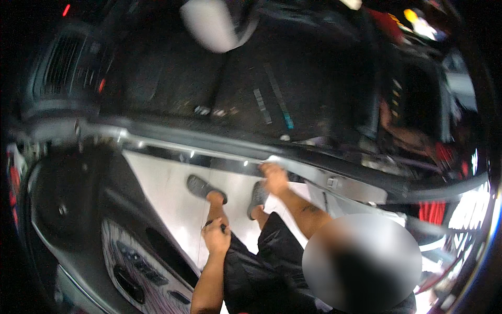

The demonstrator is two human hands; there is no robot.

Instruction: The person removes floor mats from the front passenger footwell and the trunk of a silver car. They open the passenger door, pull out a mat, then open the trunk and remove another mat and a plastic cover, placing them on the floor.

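My right hand (274,177) reaches to the silver door sill (334,180) of a car, fingers bent over its edge. A small white piece (272,158) shows at the fingertips; motion blur hides what kind it is. Lower and to the left, my left hand (216,236) is closed in front of my leg, around a small black object (224,228) that is mostly hidden by the fingers. My two feet in dark clogs (201,187) stand on the pale floor (172,183) between the sill and the open door.
The open car door (151,261) with its switch panel fills the lower left. Beyond the sill, on the dark car floor (172,89), lie a grey strip (263,106), a teal-tipped strip (286,118) and small items (202,110). An arm-like shape (405,137) is at the right.
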